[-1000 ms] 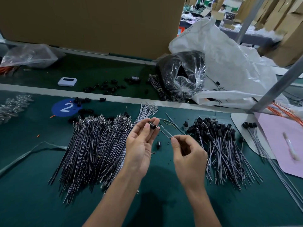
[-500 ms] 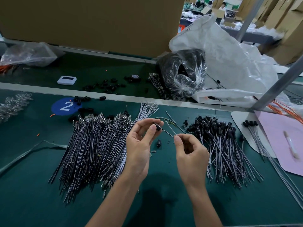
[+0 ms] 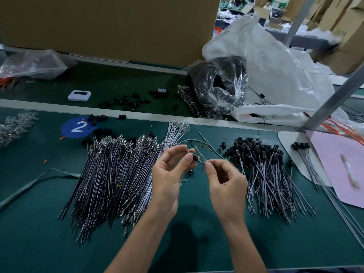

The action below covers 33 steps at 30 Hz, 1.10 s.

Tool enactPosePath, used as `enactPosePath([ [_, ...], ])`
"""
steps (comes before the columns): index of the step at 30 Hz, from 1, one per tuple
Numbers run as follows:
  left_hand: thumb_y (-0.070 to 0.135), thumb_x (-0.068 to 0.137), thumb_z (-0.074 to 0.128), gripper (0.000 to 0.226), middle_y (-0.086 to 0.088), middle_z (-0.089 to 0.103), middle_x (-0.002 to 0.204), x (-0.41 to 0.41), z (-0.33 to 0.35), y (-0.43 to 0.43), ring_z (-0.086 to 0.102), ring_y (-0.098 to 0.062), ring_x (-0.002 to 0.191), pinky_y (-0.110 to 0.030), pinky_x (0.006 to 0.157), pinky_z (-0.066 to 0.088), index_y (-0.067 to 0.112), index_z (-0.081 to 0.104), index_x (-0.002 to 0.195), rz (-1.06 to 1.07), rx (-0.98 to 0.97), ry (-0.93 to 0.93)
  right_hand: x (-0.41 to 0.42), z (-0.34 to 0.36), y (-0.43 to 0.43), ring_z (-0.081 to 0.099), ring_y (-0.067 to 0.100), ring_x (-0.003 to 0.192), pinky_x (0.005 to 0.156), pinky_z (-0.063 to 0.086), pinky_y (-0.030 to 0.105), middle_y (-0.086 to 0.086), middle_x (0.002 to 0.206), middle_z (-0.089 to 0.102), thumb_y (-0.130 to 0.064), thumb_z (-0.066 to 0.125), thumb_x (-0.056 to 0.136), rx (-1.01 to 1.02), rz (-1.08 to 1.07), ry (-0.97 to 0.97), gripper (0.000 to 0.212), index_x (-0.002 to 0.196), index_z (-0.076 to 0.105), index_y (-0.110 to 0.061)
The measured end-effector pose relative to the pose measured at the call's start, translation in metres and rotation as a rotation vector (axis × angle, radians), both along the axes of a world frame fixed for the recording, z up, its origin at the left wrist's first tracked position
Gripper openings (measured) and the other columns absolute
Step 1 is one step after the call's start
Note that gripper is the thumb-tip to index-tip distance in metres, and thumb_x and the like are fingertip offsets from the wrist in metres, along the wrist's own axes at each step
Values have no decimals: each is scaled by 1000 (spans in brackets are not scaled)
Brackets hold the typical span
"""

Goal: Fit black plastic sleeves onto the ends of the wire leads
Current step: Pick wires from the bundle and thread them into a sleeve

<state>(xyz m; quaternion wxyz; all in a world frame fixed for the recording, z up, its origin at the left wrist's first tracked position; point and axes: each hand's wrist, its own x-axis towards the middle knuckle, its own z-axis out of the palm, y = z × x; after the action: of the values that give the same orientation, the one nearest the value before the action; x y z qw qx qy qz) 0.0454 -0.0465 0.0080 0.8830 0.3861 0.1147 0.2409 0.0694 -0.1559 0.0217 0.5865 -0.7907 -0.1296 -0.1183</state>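
Black plastic sleeve (image 3: pixel 195 155), head view: threaded on thin dark wire lead (image 3: pixel 201 160), held above green surface (image 3: pixel 197 243) between both hands. Grip: left hand (image 3: pixel 169 180) pinching sleeve end, right hand (image 3: pixel 226 186) pinching lead. Since a second ago, slid along lead toward right hand. Judged nearly seated.

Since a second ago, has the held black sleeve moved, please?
Yes, the black sleeve shifted rightward, away from the blue 2 sticker, toward the right hand.
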Motion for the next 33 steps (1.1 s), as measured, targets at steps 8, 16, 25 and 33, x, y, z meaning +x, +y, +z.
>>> enactPosePath([
  [8, 21, 71, 74, 23, -10, 75, 90, -4, -6, -6, 71, -18, 77, -23, 69, 56, 14, 78, 92, -108, 28, 54, 6, -1, -1, 63, 6, 59, 61, 50, 19, -14, 69, 70, -12, 71, 87, -3, -18, 33, 20, 74, 68, -27],
  [16, 13, 73, 70, 13, -9, 74, 82, -8, -6, 1, 72, -17, 71, -22, 67, 57, 15, 79, 82, -104, -26, 78, 6, -1, -5, 65, 9, 59, 61, 53, 25, -9, 67, 70, -13, 72, 86, -4, 3, 76, 21, 73, 69, -29],
  [25, 7, 72, 67, 12, -9, 74, 83, -7, -4, 8, 73, -16, 75, -22, 67, 58, 11, 78, 75, -23, -261, 100, 5, -5, -16, 63, 6, 72, 67, 46, 12, -6, 77, 68, -3, 79, 77, -236, -67, -229, 13, 81, 77, -14],
  [33, 7, 73, 67, 11, -11, 74, 84, -5, -5, 2, 73, -17, 75, -22, 67, 58, 8, 76, 80, -34, -221, 97, 4, -4, -10, 64, 11, 74, 70, 47, 17, -8, 78, 69, -6, 79, 78, -259, -52, -241, 10, 82, 77, -15],
])
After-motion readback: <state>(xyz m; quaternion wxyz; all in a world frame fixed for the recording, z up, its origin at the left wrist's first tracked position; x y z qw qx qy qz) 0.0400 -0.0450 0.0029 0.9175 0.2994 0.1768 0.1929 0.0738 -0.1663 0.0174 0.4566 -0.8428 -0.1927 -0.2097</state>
